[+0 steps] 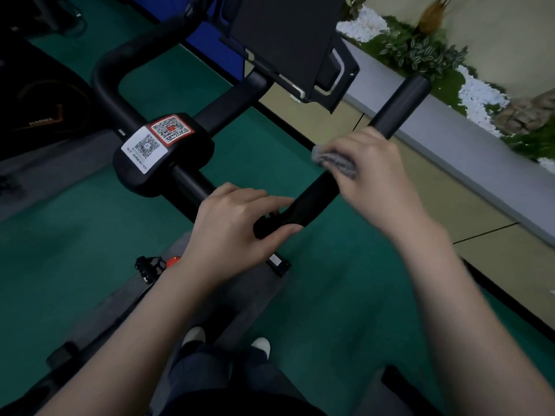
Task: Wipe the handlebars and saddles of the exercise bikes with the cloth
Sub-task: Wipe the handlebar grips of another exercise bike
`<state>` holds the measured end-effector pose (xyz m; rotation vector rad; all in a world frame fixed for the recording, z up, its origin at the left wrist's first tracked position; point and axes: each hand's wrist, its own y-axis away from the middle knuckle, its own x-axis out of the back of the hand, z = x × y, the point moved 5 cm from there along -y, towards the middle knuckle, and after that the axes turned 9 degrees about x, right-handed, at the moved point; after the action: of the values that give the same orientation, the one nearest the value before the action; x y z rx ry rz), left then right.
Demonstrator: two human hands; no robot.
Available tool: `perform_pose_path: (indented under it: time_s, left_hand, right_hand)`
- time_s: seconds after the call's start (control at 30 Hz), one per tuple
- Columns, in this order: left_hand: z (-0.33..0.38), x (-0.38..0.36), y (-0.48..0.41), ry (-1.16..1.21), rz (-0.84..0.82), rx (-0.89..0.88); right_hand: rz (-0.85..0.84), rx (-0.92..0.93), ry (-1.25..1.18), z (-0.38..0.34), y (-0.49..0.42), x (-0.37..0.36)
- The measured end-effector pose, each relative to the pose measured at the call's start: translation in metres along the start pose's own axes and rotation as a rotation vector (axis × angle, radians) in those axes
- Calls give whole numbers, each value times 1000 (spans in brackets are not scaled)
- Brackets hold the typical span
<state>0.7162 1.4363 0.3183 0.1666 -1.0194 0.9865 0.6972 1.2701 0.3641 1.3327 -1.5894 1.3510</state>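
A black exercise-bike handlebar (399, 100) runs from the centre clamp to a right-hand grip that points up and to the right. My right hand (372, 172) wraps a grey cloth (333, 160) around the middle of that grip. Only a strip of the cloth shows under my fingers. At the bend near the grip's base, my left hand (237, 226) holds the bar, thumb and fingers curled round it. A saddle is not in view.
The centre clamp (162, 151) carries white and red QR stickers. A dark screen (288, 40) is mounted above the bar. Green floor mat (60, 265) lies below, a second bike (39, 109) stands at left, and a planter ledge (450, 139) runs along the right.
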Motion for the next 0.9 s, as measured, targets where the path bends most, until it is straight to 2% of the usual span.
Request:
perform_pose_path:
  time_s: [0.23,0.33,0.5,0.7,0.83,0.9]
  left_hand:
    - [-3,0,2,36,47,-1]
    - [-5,-1,3,50,70,-31]
    - [-8,-1,2,65,67,-33]
    - [-10,-3,1,78,40,-2]
    - [-10,-4,-2,53,-62,16]
    - [-9,-4,-4,14,-115,46]
  right_hand:
    - [-743,124,-128,-21,-46,-18]
    - [-952,88,-184,-27,-56,-33]
    - [-1010,-15,-11,-7,-68,-30]
    - [-1127,-91,-159,-26,-60,-44]
    - [-1074,-140,43,-11,-68,-39]
    - [-1019,-176,64,-6,-66,-38]
